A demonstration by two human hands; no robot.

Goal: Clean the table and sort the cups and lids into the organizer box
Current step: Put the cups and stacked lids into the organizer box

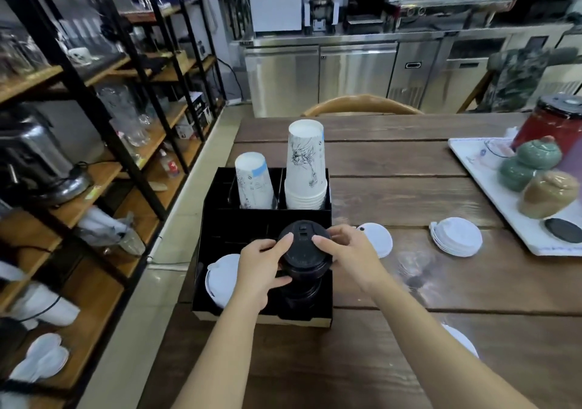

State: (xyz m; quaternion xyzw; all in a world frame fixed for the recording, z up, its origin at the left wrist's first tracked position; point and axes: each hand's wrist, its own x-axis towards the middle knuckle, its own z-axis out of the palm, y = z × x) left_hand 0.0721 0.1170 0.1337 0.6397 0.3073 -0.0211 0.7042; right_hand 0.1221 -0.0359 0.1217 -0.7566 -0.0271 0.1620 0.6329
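Gripping black lid stack point(305, 256): left hand point(263, 262), right hand point(349, 252) clamped, above organizer box point(220, 219).

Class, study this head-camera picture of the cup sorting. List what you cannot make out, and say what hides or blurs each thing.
- Head view: the stack of black lids; both hands, left hand and right hand, cover its sides, so the count is unknown.
- White lids in the organizer box; partly behind the left hand.
- White lid by the right forearm; mostly covered by the arm.
- Clear lids on the table; too blurred and transparent to count.
- Tray; cut off by the right edge.
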